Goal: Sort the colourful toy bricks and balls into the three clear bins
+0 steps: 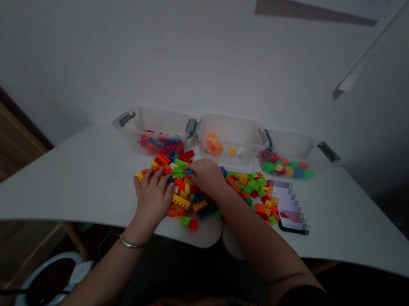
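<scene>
A heap of toy building bricks [181,201] in red, orange, yellow, green and blue lies on the white table. My left hand [153,194] rests on the heap's left side, fingers spread and touching bricks, with a yellow brick [139,177] by its outer edge. Across the middle of the pile reaches my right hand [207,177], its fingers bent together and pointing left. Its fingertips are down among the bricks near a blue one [188,172]; what they hold, if anything, is hidden. A green brick [186,221] and a red brick [193,224] lie at the near edge of the heap.
Three clear bins stand along the wall: the left bin [133,134] has red and blue pieces, the middle bin [235,127] orange pieces, the right bin [295,141] colourful round pieces. A phone [287,207] lies right of the heap. The white table [67,183] has a curved front edge.
</scene>
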Available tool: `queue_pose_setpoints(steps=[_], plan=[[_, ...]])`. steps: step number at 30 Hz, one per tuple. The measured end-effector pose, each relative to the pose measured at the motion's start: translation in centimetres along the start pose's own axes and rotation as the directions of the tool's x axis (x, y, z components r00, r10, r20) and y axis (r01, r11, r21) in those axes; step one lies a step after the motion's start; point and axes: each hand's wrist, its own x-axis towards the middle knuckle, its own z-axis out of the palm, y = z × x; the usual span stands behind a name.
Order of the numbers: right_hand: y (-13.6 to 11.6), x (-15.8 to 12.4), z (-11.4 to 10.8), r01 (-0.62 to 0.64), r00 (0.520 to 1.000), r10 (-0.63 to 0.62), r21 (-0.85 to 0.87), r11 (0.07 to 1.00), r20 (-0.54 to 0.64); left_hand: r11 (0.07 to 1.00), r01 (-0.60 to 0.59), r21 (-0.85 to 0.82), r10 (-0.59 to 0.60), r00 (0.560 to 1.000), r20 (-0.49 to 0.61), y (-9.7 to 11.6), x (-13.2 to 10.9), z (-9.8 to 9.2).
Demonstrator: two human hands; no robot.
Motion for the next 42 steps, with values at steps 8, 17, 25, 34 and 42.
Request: queue_pose_setpoints(steps=[8,17,25,34,42], plan=[[0.6,0.4,0.2,0.002,1.0,-0.001,-0.063,0.998,0.023,1.0,0.011,-0.017,-0.012,1.0,-0.005,0.1,0.0,0.0],[0.6,0.0,0.2,-0.063,0.998,0.064,-0.072,0.995,0.003,1.0,0.005,-0.015,-0.005,1.0,0.005,0.2,-0.1,-0.1],[0.8,-0.6,-0.9,-0.12,0.993,0.12,0.006,0.993,-0.012,1.0,0.007,-0.001,-0.007,1.0,0.01,0.3,-0.1,-0.3],[0.4,-0.8,-1.1,-0.088,0.995,0.089,-0.015,0.996,0.043,0.998,-0.059,-0.004,0.059,0.998,-0.016,0.1,0.0,0.0],[0.6,-0.4,-0.1,-0.081,0.995,0.083,-0.028,0.996,0.058,0.995,-0.08,-0.052,0.077,0.996,-0.054,-0.2,0.2,0.4]])
